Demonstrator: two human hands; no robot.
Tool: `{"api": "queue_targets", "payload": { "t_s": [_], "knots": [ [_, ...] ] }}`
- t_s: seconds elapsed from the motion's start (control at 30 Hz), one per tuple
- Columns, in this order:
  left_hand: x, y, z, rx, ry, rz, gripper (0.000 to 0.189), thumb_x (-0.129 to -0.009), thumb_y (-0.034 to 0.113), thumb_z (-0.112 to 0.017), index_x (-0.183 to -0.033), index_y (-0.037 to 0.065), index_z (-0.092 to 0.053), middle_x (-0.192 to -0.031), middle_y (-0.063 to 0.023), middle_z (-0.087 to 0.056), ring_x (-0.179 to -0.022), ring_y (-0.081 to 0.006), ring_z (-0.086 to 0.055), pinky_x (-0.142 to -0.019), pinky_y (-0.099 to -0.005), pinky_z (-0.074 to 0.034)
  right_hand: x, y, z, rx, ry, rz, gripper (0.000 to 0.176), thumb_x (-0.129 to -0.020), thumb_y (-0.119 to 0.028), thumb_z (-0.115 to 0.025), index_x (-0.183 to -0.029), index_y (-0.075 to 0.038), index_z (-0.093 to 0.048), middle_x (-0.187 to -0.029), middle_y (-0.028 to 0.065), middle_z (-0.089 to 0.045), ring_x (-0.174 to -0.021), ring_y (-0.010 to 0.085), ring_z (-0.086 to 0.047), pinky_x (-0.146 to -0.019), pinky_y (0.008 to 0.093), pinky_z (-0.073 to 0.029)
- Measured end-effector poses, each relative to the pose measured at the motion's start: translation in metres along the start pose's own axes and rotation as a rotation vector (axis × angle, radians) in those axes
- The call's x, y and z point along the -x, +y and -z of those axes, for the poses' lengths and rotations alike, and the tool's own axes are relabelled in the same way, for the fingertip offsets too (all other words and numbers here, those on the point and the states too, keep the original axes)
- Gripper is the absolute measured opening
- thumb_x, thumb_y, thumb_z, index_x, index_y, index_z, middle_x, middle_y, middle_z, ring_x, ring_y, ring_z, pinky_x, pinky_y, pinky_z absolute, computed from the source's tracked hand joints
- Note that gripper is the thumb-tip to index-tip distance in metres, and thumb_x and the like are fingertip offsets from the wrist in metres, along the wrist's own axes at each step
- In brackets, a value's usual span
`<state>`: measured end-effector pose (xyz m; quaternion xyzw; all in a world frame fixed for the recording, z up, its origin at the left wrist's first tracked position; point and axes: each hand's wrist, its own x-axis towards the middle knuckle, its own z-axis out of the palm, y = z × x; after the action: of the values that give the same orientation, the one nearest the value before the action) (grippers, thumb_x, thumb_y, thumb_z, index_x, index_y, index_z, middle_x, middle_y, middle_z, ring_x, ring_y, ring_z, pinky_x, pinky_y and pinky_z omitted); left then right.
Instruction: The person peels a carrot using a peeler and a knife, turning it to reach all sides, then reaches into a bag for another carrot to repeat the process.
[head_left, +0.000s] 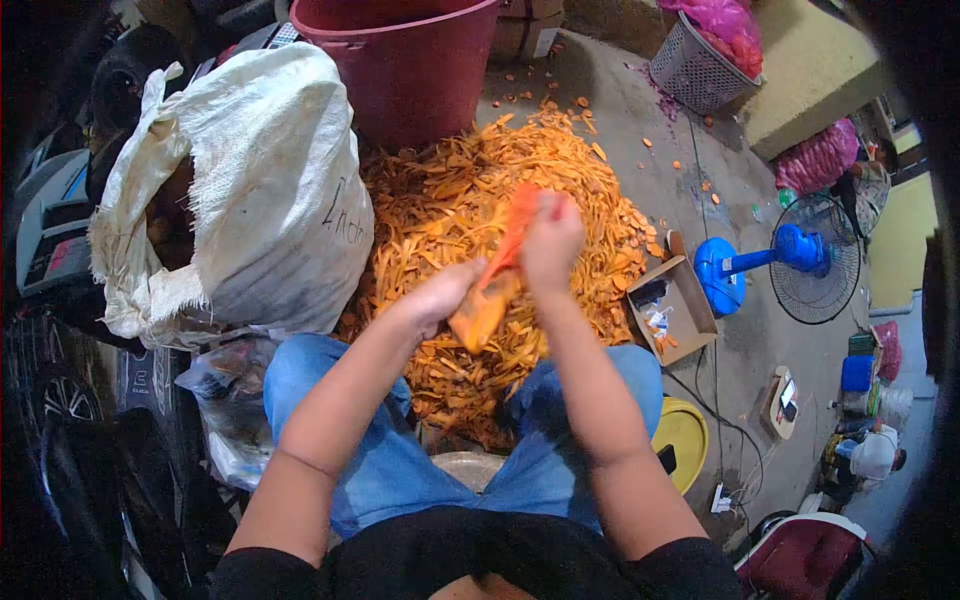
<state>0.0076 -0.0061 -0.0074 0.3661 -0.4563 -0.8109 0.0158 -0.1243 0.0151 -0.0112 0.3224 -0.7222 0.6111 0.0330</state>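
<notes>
A large carrot [478, 318] is tilted over the heap between my knees, its lower part dull orange and its upper part bright red-orange. My left hand [450, 295] grips its lower end from the left. Closed in a fist, my right hand [553, 245] is at the carrot's upper right side. Something small and greyish shows at its fingers, too blurred to name for certain. Beneath both hands spreads a wide heap of orange peelings [430, 215], mostly long strips.
A white woven sack [280, 190] stands left, beside a dark red tub [400, 70]. To the right are a cardboard box [685, 320], a blue fan [790, 250], cables and a yellow lid-like disc [685, 440]. A grey basket [700, 75] stands at the back; a person [870, 455] is far right.
</notes>
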Motion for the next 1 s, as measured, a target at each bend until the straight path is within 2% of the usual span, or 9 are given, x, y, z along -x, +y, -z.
{"api": "queue_targets", "payload": {
  "t_s": [0.07,0.13,0.17,0.23,0.3,0.37,0.47,0.8,1.0],
  "knots": [
    [0.014,0.009,-0.012,0.048,-0.026,0.036,0.035,-0.084,0.031,-0.031,-0.096,0.002,-0.047,-0.078,-0.0079,-0.056,-0.065,-0.0160,-0.055,-0.060,-0.0298,-0.048,-0.035,0.043,0.013,0.040,0.128,-0.279,0.022,-0.078,-0.018,-0.046,-0.069,0.001,-0.050,-0.061,0.0141,-0.053,-0.053,0.0264,-0.049,-0.052,0.0349,-0.037],
    [0.021,0.015,-0.017,0.135,-0.123,0.112,0.039,-0.085,0.034,-0.030,-0.099,0.001,-0.044,-0.077,-0.0111,-0.055,-0.067,-0.0200,-0.056,-0.059,-0.0335,-0.048,-0.052,0.046,0.033,0.269,0.161,-0.489,0.023,-0.079,-0.019,-0.046,-0.070,0.001,-0.049,-0.062,0.0116,-0.053,-0.055,0.0220,-0.050,-0.053,0.0323,-0.037],
    [0.015,0.011,-0.012,0.133,-0.125,0.110,0.039,-0.085,0.034,-0.030,-0.099,0.001,-0.044,-0.077,-0.0111,-0.055,-0.067,-0.0200,-0.056,-0.059,-0.0335,-0.048,-0.051,0.045,0.032,0.268,0.164,-0.487,0.023,-0.079,-0.019,-0.046,-0.070,0.001,-0.049,-0.062,0.0116,-0.053,-0.055,0.0220,-0.050,-0.053,0.0323,-0.037],
    [-0.001,0.003,-0.004,0.518,-0.153,0.118,0.037,-0.085,0.032,-0.029,-0.102,0.001,-0.042,-0.082,-0.0139,-0.055,-0.070,-0.0223,-0.056,-0.058,-0.0330,-0.049,-0.045,0.027,0.027,-0.108,0.194,-0.505,0.024,-0.080,-0.021,-0.045,-0.070,0.001,-0.049,-0.062,0.0081,-0.052,-0.055,0.0179,-0.049,-0.053,0.0308,-0.037],
    [-0.006,0.004,0.002,0.490,-0.061,0.114,0.039,-0.085,0.033,-0.028,-0.105,0.002,-0.040,-0.087,-0.0149,-0.054,-0.074,-0.0234,-0.056,-0.062,-0.0345,-0.048,-0.028,0.002,0.021,-0.042,0.153,-0.465,0.026,-0.081,-0.022,-0.044,-0.070,0.001,-0.049,-0.061,0.0055,-0.051,-0.054,0.0151,-0.046,-0.052,0.0297,-0.036],
    [-0.014,0.000,0.007,0.570,0.028,0.053,0.038,-0.085,0.033,-0.028,-0.105,0.003,-0.041,-0.091,-0.0136,-0.054,-0.077,-0.0224,-0.056,-0.065,-0.0343,-0.047,-0.011,-0.010,0.011,-0.267,-0.041,-0.300,0.028,-0.082,-0.023,-0.044,-0.062,-0.002,-0.044,-0.054,-0.0021,-0.040,-0.051,0.0087,-0.034,-0.047,0.0251,-0.031],
    [-0.009,0.006,0.003,0.598,0.034,0.042,0.035,-0.085,0.031,-0.029,-0.104,0.005,-0.044,-0.092,-0.0105,-0.054,-0.077,-0.0202,-0.055,-0.067,-0.0330,-0.047,0.006,-0.023,0.006,-0.147,-0.203,-0.316,0.024,-0.082,-0.021,-0.044,-0.070,0.000,-0.047,-0.058,0.0049,-0.047,-0.052,0.0124,-0.040,-0.051,0.0283,-0.035],
    [-0.011,0.003,-0.005,0.561,0.058,0.041,0.031,-0.085,0.026,-0.027,-0.099,0.006,-0.046,-0.090,-0.0083,-0.055,-0.075,-0.0174,-0.056,-0.065,-0.0317,-0.048,0.014,-0.033,0.010,-0.207,-0.252,-0.185,0.026,-0.083,-0.019,-0.043,-0.065,-0.001,-0.043,-0.052,0.0033,-0.041,-0.049,0.0099,-0.035,-0.045,0.0268,-0.031],
    [-0.017,-0.004,-0.003,0.579,0.023,0.018,0.032,-0.085,0.027,-0.027,-0.099,0.006,-0.046,-0.088,-0.0080,-0.056,-0.074,-0.0175,-0.056,-0.063,-0.0318,-0.048,0.016,-0.039,0.011,-0.265,-0.220,-0.208,0.028,-0.082,-0.020,-0.043,-0.062,-0.002,-0.043,-0.051,0.0000,-0.039,-0.049,0.0083,-0.033,-0.044,0.0257,-0.030]
  ]
}}
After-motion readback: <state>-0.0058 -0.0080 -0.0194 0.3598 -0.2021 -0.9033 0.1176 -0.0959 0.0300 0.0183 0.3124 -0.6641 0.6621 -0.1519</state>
